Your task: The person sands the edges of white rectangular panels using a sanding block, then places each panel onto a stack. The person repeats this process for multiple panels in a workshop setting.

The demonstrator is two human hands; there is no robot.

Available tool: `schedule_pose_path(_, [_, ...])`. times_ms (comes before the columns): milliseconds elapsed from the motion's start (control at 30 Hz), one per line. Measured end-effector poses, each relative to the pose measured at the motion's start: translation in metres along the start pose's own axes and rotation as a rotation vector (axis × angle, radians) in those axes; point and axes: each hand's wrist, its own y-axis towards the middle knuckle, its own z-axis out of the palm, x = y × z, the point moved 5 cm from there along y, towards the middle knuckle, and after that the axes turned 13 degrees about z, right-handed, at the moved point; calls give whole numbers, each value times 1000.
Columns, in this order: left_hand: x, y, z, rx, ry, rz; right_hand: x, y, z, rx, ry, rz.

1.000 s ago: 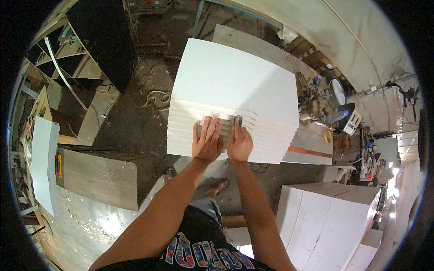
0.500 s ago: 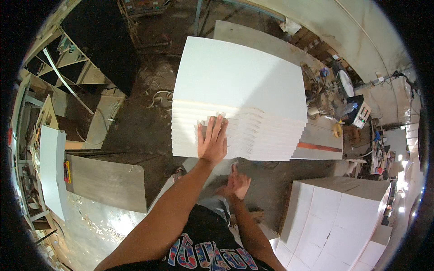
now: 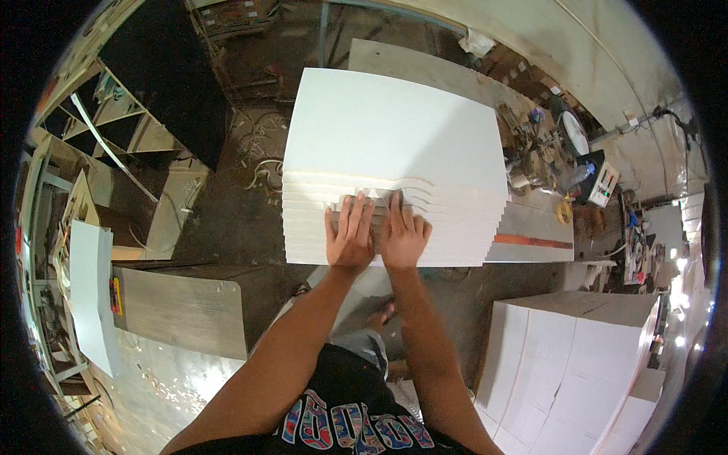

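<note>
A stack of white boards (image 3: 394, 121) lies in front of me, its near edges fanned out in steps. My left hand (image 3: 350, 235) rests on these stepped edges, fingers stretched forward and slightly apart. Close beside it on the right, my right hand (image 3: 404, 235) also lies on the steps, its index finger reaching furthest and the others a little bent. A greyish patch shows under and between the fingers, with a small pale bit near the left fingertips; what it is I cannot make out. The palms hide part of the edges.
A block of white boards (image 3: 538, 364) stands at lower right. To the left are a grey-brown panel (image 3: 182, 307) and a white board (image 3: 91, 296). Beyond the stack's right side lie a yellow tape roll (image 3: 563, 211) and machinery. Curled strips (image 3: 262, 171) litter the floor.
My right hand has come up from below the stack onto the stepped edges, beside the left. My left hand has stayed nearly in place. The view has shifted slightly.
</note>
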Motion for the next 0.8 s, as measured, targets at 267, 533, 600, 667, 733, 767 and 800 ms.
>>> schedule_pose_path(267, [1, -2, 3, 57, 17, 32, -81, -195, -15, 273, -105, 43])
schedule_pose_path(533, [-1, -2, 2, 35, -27, 19, -56, -124, -24, 202, 43, 144])
schedule_pose_path(600, [-1, -2, -1, -12, -41, 15, -40, -61, -15, 182, 106, 188])
schedule_pose_path(667, [-1, -1, -1, 5, 10, 16, -26, -5, -11, 99, 127, 161])
schedule_pose_path(733, [-1, -1, 0, 34, 53, -10, -16, 33, -9, -19, 112, 101])
schedule_pose_path(767, [-2, 0, -2, -9, 50, 2, -14, 42, -8, -49, 89, 91])
schedule_pose_path(800, [-3, 0, -4, -56, 49, 22, -13, 43, -6, -46, 69, 85])
